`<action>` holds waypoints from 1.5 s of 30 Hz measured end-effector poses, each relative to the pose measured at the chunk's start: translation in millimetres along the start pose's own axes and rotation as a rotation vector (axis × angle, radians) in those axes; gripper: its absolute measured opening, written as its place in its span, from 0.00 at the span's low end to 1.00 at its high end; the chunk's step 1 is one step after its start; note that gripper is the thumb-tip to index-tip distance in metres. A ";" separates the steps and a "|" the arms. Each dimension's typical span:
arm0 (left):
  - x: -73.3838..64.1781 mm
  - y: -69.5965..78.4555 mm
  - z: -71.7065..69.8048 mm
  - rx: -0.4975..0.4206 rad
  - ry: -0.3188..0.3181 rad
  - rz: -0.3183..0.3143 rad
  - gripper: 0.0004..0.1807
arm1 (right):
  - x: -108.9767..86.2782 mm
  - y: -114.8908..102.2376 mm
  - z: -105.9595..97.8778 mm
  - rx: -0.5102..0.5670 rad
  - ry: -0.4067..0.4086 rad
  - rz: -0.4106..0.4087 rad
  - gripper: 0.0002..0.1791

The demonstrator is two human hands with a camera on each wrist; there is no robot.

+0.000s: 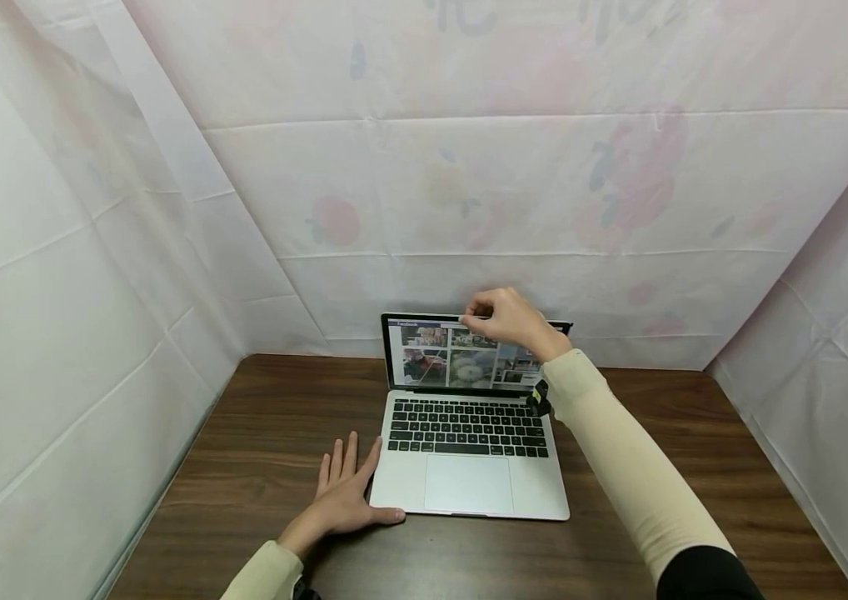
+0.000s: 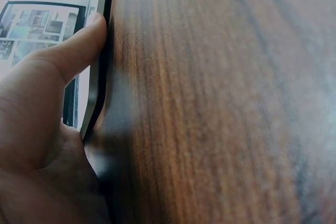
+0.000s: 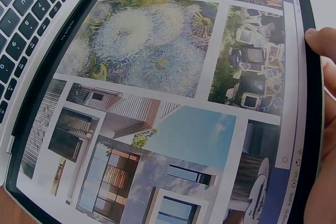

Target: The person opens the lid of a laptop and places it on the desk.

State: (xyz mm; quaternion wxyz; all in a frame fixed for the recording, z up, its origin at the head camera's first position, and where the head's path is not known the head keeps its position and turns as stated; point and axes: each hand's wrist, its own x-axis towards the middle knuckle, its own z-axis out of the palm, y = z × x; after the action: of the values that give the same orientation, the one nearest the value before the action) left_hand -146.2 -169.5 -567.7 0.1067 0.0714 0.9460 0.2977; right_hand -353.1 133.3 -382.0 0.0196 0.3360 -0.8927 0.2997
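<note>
A silver laptop (image 1: 467, 485) stands opened on the brown wooden table, its lit screen (image 1: 469, 367) showing a page of pictures. My left hand (image 1: 341, 500) braces the laptop's front left corner, fingers spread along the left side and thumb at the front edge. In the left wrist view that thumb (image 2: 79, 48) touches the laptop's rim. At the top edge of the screen, my right hand (image 1: 506, 318) pinches the lid with thumb and curled fingers. The right wrist view shows a fingertip (image 3: 320, 40) over the dark bezel; the back of the lid is hidden.
A white cloth (image 1: 469, 183) with faint fruit prints hangs close behind the laptop. More white cloth walls the left side (image 1: 57, 333) and right side (image 1: 836, 333). The wooden table (image 1: 244, 467) reaches out on both sides of the laptop.
</note>
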 end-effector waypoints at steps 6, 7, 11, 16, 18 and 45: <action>-2.0 4.1 -2.5 0.008 -0.002 0.003 0.71 | 0.3 1.3 -0.5 -0.004 -0.001 -0.007 0.07; -1.9 4.4 -2.4 0.014 -0.005 -0.001 0.71 | 0.4 1.6 -0.5 -0.006 0.000 -0.010 0.07; -1.4 2.3 -0.5 0.013 -0.004 0.003 0.71 | 0.9 2.3 -0.8 -0.007 0.001 -0.012 0.08; 1.6 -3.1 4.6 0.028 0.008 -0.013 0.72 | 2.2 3.5 -0.9 -0.010 0.002 -0.010 0.08; 2.3 -3.1 5.2 0.034 0.008 -0.022 0.73 | 2.6 3.9 -0.8 -0.010 0.001 -0.011 0.08; 0.9 -5.0 5.3 0.023 0.021 0.003 0.72 | 6.4 2.5 -0.1 -0.052 0.005 0.006 0.09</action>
State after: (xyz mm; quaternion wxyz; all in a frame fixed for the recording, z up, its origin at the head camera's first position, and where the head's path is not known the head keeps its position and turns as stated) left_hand -146.2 -170.5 -574.9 0.0954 0.0711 0.9503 0.2878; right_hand -359.6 131.0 -381.8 0.0294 0.3320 -0.9011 0.2774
